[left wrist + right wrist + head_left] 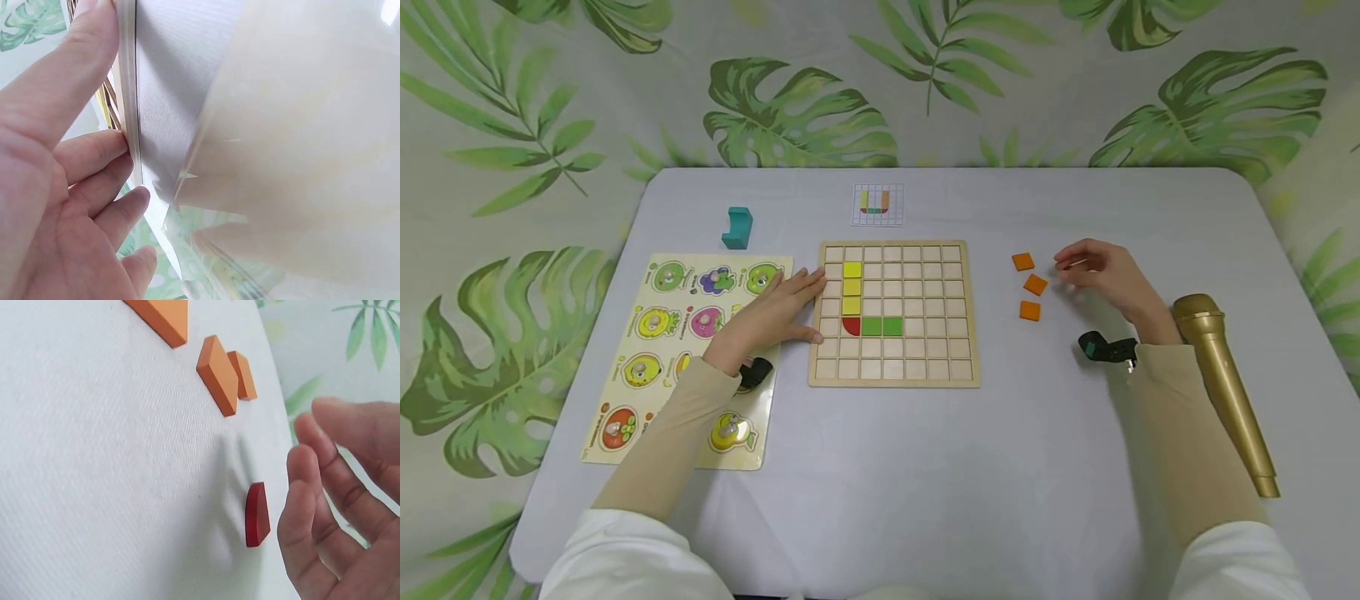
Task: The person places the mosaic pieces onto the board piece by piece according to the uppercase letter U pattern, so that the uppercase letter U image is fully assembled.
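Note:
A wooden grid board lies mid-table, holding several tiles in an L shape. Three yellow tiles run down a column to a rounded red tile, followed by two green tiles. My left hand rests against the board's left side, thumb and fingertips at the wooden edge. Over the table to the right, my right hand hovers with loosely bent fingers and nothing in them. Near its fingers lies a rounded red piece, hidden in the head view. Three orange tiles lie between that hand and the board.
Beneath my left forearm is a fruit puzzle board. A teal block stands behind it. Past the grid board lies a pattern card with a U-shaped figure. A gold microphone lies beside my right forearm.

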{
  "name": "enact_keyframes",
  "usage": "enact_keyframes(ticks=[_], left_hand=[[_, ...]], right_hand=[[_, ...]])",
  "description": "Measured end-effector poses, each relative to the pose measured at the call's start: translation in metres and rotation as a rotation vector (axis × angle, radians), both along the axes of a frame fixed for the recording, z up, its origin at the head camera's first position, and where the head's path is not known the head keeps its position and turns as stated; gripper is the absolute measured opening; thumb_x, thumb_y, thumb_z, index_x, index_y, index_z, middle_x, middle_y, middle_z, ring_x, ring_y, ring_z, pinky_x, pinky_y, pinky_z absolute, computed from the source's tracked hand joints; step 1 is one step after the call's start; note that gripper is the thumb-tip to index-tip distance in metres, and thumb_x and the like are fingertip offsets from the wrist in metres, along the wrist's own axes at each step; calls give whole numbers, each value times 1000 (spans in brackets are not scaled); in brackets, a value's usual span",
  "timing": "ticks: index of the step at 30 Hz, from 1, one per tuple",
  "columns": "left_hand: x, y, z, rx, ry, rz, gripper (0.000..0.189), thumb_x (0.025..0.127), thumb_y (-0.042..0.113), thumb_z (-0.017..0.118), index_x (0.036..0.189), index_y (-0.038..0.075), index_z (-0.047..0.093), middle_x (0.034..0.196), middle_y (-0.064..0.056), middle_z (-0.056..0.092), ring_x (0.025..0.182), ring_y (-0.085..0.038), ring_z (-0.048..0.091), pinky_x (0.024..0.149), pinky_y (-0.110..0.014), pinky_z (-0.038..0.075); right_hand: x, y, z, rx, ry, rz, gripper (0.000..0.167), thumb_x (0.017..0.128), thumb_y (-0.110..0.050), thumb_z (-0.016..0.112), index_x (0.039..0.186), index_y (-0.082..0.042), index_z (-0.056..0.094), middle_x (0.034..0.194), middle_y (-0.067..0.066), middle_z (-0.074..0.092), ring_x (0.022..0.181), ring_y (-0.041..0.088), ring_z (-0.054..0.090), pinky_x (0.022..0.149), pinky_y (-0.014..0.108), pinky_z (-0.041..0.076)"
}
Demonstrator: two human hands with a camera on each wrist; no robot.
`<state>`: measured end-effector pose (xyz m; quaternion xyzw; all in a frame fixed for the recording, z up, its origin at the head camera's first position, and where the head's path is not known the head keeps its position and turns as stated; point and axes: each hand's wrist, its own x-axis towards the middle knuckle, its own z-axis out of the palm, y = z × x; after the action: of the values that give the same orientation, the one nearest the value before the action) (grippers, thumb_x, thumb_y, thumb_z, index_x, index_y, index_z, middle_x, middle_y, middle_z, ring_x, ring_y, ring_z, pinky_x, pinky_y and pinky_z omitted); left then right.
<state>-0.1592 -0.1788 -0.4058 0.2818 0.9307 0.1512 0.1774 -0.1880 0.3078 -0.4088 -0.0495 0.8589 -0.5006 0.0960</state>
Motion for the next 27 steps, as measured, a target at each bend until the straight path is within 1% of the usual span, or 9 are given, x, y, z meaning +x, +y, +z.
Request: enact_keyframes(ticks=[3, 6, 9, 12, 19, 22, 27], left_hand=[[0, 0, 0, 0, -1, 0, 92, 82, 38, 72, 150, 0, 24, 158, -13, 15, 144, -33, 9, 115, -47, -4], [0, 0, 0, -3, 1, -1, 92, 82, 38, 72, 150, 0, 24, 158, -13, 15, 144, -33, 9, 115, -48, -4], [0, 0, 0, -4, 4, -3, 92, 82, 38, 72, 150, -1, 24, 158, -13, 15, 144, -33, 9, 115, -48, -3], [0, 0, 0, -3, 2, -3, 92, 82, 38, 72, 150, -1, 24, 158, -13, 15, 144, -33, 9, 115, -48, -4], [0, -1, -1, 7, -1, 1, 92, 82, 38, 72, 150, 0, 24, 158, -13, 15, 144, -33, 9, 115, -47, -4], [0, -1, -1, 4, -1, 1, 92, 82, 38, 72, 150, 0, 24, 158, -13, 14, 144, -32, 8, 115, -47, -4], [0, -1, -1, 0, -3, 1, 92, 82, 39, 72, 150, 0, 24, 158, -12, 14, 144, -32, 8, 115, -47, -4]], right_hand=[[0, 3, 0, 73, 2, -18, 27, 90, -1, 61, 116, 7, 58, 99, 2, 63, 86, 9, 56, 67, 20, 52], [0, 4, 2, 142, -13, -44, 28, 91, -2, 61, 117, 5, 58, 106, 7, 61, 89, 12, 53, 67, 16, 49], [1, 4, 2, 182, -39, -78, 28, 90, -1, 59, 118, 3, 57, 113, 12, 57, 91, 17, 49, 67, 15, 46], [1, 4, 2, 207, -54, -107, 30, 90, 1, 56, 119, 1, 57, 116, 14, 54, 90, 21, 47, 66, 15, 45], [-2, 6, -4, 265, -49, -145, 30, 88, 2, 59, 118, 1, 57, 111, 16, 53, 84, 23, 47, 62, 17, 43], [-3, 6, -6, 283, -54, -154, 30, 88, 2, 60, 118, 1, 58, 109, 17, 53, 85, 24, 47, 61, 16, 42], [-5, 6, -7, 316, -37, -156, 29, 86, 4, 61, 115, 3, 59, 103, 20, 54, 88, 27, 48, 60, 16, 41]])
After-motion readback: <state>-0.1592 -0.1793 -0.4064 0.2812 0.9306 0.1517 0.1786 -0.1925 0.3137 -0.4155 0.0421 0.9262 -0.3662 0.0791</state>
